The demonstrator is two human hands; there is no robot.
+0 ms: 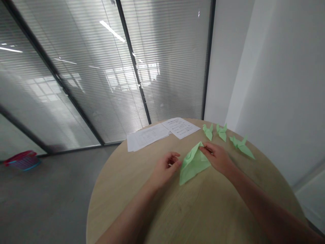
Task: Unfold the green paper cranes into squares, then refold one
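Observation:
A partly folded sheet of green paper [194, 166] lies on the round wooden table [122, 189], creased, with a point at its far end. My right hand [215, 156] pinches that far corner between thumb and fingers. Just left of the paper is my left hand [167, 167], its fingers curled but apart, with nothing visible between them; its thumb tip is close to the paper's edge, and I cannot tell whether it touches.
Three folded green paper cranes stand near the far right edge: one crane [208, 131], a second crane [221, 131] and a larger crane [242, 145]. Printed sheets [149, 135] lie at the back. A red and blue basket [24, 160] sits on the floor at left. White wall [284, 84] borders the right.

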